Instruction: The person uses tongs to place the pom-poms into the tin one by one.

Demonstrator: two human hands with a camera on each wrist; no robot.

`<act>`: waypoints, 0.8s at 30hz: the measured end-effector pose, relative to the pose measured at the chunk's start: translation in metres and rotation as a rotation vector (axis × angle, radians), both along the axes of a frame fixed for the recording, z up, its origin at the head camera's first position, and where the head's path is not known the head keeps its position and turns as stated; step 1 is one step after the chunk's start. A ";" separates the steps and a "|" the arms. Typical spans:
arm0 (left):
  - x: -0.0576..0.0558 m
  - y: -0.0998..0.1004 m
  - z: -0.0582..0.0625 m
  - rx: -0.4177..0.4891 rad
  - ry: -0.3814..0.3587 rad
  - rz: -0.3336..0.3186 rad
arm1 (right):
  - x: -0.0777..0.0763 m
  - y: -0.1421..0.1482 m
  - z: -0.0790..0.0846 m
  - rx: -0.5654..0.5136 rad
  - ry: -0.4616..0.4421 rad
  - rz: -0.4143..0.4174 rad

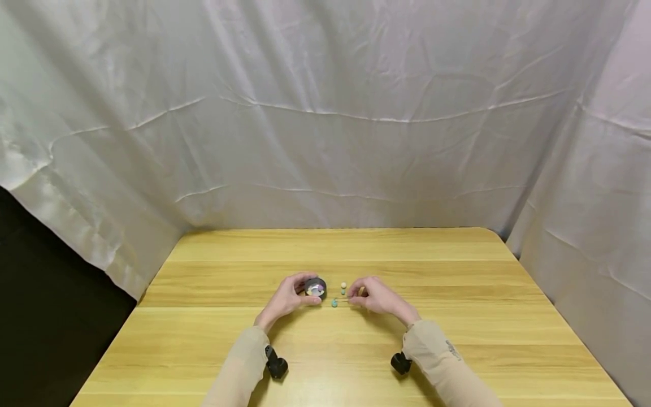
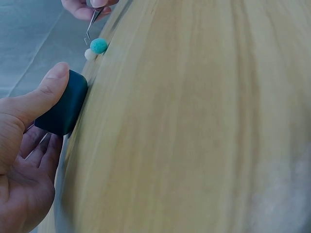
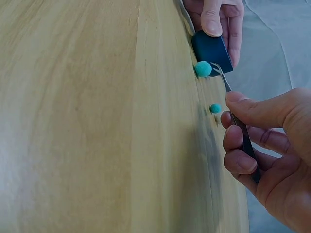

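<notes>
In the head view my left hand point(image 1: 286, 298) holds a small round dark container point(image 1: 316, 288) between thumb and fingers. Its inside looks silvery, with coloured patches I cannot make out. My right hand point(image 1: 378, 296) pinches a pair of dark tweezers point(image 3: 247, 145) with bent metal tips. Those tips stand slightly apart beside a larger teal pom-pom point(image 3: 202, 69); whether they touch it I cannot tell. A smaller teal pom-pom point(image 3: 215, 108) and a cream pom-pom point(image 1: 343, 285) lie on the table, close to the right fingertips.
Both forearms rest over a wood-grain table point(image 1: 325, 350). Black wrist cameras hang at the left cuff point(image 1: 277, 366) and the right cuff point(image 1: 401, 363). A pale curtain point(image 1: 325, 152) hangs behind the table and along its sides. Something black point(image 1: 46, 305) fills the lower left.
</notes>
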State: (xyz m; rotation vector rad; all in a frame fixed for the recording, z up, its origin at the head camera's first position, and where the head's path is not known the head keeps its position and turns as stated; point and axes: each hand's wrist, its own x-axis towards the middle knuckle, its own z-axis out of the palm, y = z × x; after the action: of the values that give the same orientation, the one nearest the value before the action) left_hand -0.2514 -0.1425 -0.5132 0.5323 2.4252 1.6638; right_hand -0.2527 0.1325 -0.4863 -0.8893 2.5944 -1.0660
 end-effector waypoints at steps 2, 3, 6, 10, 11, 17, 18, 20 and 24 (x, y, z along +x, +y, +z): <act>0.000 0.000 0.000 0.000 0.004 -0.003 | 0.000 0.000 0.000 0.006 0.000 -0.001; 0.000 0.000 0.000 0.008 -0.007 -0.001 | 0.000 -0.001 -0.001 0.009 -0.002 -0.002; 0.001 0.000 0.000 0.011 -0.003 -0.007 | -0.001 -0.001 -0.001 0.017 -0.006 -0.005; 0.001 0.001 0.001 0.013 -0.004 -0.009 | -0.001 -0.002 -0.003 0.025 -0.011 -0.010; 0.001 0.001 0.001 0.013 -0.005 -0.009 | -0.002 -0.002 -0.003 0.026 -0.011 -0.010; 0.001 0.001 0.001 0.010 -0.007 -0.003 | -0.002 -0.003 -0.001 0.031 -0.011 -0.009; 0.001 0.001 0.001 0.009 -0.007 -0.002 | -0.001 -0.003 -0.001 0.031 -0.010 -0.008; 0.001 0.001 0.001 0.008 -0.007 -0.001 | -0.001 -0.004 0.000 0.031 -0.005 -0.007; 0.001 0.001 0.001 0.004 -0.007 0.002 | -0.001 -0.004 0.000 0.032 -0.001 -0.004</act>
State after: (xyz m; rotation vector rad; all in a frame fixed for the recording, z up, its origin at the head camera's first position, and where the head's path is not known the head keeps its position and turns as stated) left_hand -0.2509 -0.1412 -0.5122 0.5246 2.4187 1.6692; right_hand -0.2537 0.1281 -0.4860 -0.8761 2.6063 -1.0226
